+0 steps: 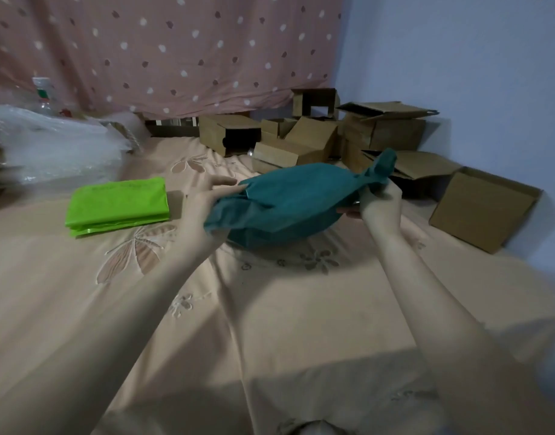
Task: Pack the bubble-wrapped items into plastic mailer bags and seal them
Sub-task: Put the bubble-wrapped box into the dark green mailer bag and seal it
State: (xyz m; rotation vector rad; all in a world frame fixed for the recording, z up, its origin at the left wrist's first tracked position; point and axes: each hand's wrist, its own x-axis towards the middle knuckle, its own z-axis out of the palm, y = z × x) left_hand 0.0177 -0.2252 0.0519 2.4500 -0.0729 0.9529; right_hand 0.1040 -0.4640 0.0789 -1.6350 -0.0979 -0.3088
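A bulging teal mailer bag [288, 202] is held just above the peach bedsheet, with something bulky inside that I cannot see. My left hand [207, 199] grips its loose left end. My right hand [378, 199] pinches the bag's twisted right end, whose tip sticks up past the fingers. A folded stack of bright green mailer bags [117, 205] lies flat on the sheet to the left, apart from both hands.
A heap of clear bubble wrap [50, 142] sits at the far left. Several open brown cardboard boxes [317, 136] crowd the back by the dotted pink curtain; one larger box [483, 208] stands at the right near the blue wall.
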